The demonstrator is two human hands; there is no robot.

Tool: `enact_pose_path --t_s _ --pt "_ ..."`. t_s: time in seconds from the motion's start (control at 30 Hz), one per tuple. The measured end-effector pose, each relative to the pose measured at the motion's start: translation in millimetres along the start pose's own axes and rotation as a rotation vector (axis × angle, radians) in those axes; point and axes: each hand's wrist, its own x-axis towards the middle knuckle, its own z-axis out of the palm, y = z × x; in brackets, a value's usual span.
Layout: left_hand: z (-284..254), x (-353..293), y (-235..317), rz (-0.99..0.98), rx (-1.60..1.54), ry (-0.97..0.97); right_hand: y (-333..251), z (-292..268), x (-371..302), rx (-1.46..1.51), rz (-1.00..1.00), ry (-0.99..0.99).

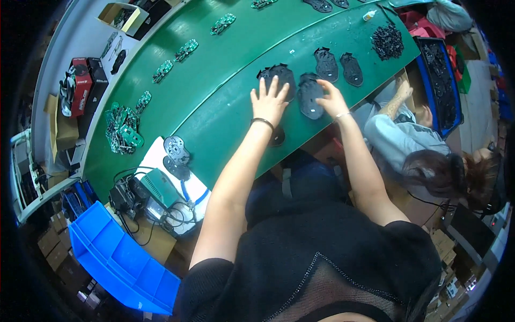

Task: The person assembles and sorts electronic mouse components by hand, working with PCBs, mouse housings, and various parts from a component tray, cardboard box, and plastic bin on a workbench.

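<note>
Shell (309, 97) (blk) by R grip (333, 101), part-spread: long axis fore-aft, rounded end nearside; L grip (269, 107) spread.

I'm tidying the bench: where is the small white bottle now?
In the head view, the small white bottle is at the upper right on the green table, above and left of the heap of small black parts.

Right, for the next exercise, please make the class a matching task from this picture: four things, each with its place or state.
1. left hand
2. right hand
3. heap of small black parts
4. ribbed blue plastic bin

A. near the right end of the green tabletop
B. wearing a dark bangle
C. off the tabletop, lower left
D. at a dark grey oblong shell

Pairs: 1-B; 2-D; 3-A; 4-C
</note>
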Motion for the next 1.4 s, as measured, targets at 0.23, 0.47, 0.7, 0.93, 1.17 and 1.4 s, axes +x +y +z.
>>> enact_pose_path --t_s 0.23,0.47,0.7,0.93,1.17,1.4 --pt "-9 11 -5 -0.020 -0.069 0.174 -25 -3 47 0.015 -0.146 -0.048" --pt "3 63 56 0.331 -0.198 0.008 34 -97 27 0.116 -0.031 0.119" --pt "11 117 68 0.237 0.027 -0.099 14 -100 83 0.175 -0.014 -0.021" --pt "-20 128 29 0.046 -0.238 0.182 -36 -113 119 0.185 -0.043 -0.052" --pt "-34 45 -28 -0.601 -0.468 0.161 -8 -133 126 -0.028 -0.243 0.194" --pt "-28 40 -25 -0.754 -0.564 0.113 23 -207 217 -0.522 -0.131 0.331"
